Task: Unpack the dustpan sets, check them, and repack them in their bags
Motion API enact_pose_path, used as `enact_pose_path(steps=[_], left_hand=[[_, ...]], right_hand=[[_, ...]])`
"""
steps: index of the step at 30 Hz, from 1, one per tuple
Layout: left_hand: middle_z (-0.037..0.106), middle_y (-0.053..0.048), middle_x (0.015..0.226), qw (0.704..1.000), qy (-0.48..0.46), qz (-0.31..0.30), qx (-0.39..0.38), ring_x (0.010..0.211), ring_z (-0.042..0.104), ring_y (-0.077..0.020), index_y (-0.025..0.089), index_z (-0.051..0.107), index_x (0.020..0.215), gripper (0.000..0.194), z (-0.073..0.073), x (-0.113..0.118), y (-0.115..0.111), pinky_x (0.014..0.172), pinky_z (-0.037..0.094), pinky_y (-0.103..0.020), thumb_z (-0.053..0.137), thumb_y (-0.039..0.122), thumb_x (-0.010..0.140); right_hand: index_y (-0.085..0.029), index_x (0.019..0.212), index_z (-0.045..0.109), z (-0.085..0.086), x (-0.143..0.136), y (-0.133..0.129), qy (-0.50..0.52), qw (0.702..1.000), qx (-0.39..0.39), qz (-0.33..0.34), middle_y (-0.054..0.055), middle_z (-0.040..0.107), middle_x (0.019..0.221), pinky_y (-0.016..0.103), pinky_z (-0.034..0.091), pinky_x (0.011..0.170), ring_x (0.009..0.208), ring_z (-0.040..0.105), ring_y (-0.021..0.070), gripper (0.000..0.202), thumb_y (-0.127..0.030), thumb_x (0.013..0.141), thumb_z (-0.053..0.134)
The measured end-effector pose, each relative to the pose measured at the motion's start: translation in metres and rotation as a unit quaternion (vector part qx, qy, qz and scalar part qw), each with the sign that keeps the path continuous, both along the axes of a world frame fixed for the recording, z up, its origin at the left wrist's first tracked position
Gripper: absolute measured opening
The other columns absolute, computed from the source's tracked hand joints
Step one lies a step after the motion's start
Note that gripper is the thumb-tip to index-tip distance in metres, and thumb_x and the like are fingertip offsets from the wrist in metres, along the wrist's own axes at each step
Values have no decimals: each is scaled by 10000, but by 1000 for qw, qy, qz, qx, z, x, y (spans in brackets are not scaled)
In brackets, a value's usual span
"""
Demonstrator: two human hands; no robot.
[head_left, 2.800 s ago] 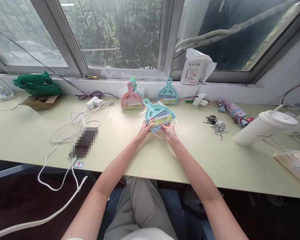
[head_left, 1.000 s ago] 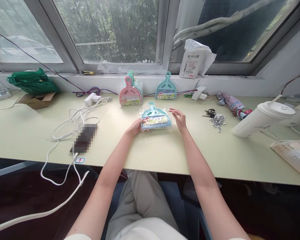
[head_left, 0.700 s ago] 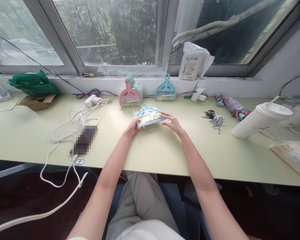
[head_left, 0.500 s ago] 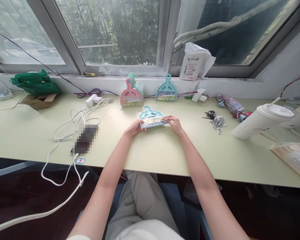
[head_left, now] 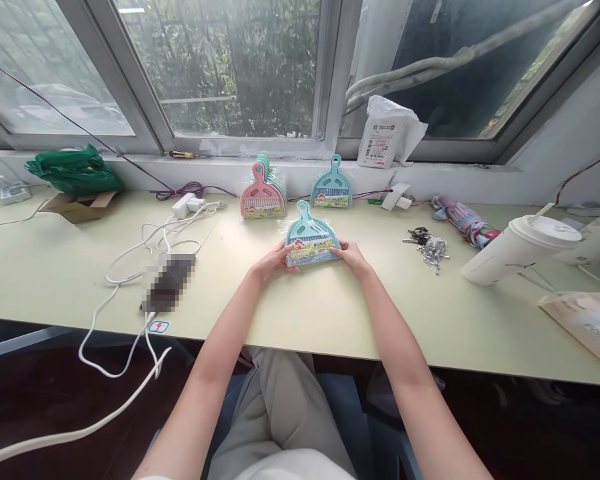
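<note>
Pale desk, both hands gripping labelled teal dustpan pack.

We note a plastic dustpan set in glossy clear film, a matt smooth tabletop, shiny metal keys, and a brown cardboard box.

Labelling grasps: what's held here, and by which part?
The teal packaged dustpan set, held at its lower corners: left hand on the left corner, right hand on the right.
</note>
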State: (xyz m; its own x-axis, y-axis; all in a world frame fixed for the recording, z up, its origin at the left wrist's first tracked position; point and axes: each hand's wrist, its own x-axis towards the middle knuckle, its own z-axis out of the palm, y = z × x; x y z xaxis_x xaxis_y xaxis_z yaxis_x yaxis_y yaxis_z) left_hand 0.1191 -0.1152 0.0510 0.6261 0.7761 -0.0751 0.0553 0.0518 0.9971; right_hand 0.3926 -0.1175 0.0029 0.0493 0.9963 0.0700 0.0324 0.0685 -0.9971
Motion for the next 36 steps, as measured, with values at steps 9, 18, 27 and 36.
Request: enact_pose_path(steps=[9, 18, 27, 36], left_hand=[[683, -46, 885, 942, 159, 206, 212, 700, 645, -180, 225, 422, 1230, 517, -19, 29, 28, 627, 473, -264, 632, 383, 784], [672, -87, 935, 870, 295, 240, 313, 908, 613, -256, 218, 617, 964, 211, -18, 88, 100, 730, 437, -310, 503, 373, 876], [600, -145, 1096, 843, 289, 290, 348, 1070, 558, -268, 168, 437, 1214, 344, -35, 136, 216, 832, 441, -349, 486, 298, 899], [479, -214, 1203, 833, 307, 323, 328, 1104, 545, -313, 135, 466, 1183, 340, -46, 161, 264, 847, 450, -388, 448, 346, 918]], right_hand=[[-191, 1026, 614, -7, -8, 9, -105, 976, 66, -177, 82, 725, 963, 350, 543, 739, 791, 682, 206, 435, -434, 673, 691], [-201, 1065, 557, -3, 21, 60, -297, 896, 82, -320, 99, 709, 956, 333, 492, 721, 860, 666, 252, 273, -273, 807, 504], [-178, 1215, 436, -6, 48, 175, -353, 856, 167, -340, 129, 636, 1051, 348, 498, 768, 942, 631, 243, 361, -224, 870, 337], [-137, 1434, 294, -17, 59, 233, -456, 797, 131, -375, 198, 259, 1499, 504, 369, 1021, 1374, 260, 324, 568, -187, 869, 318]])
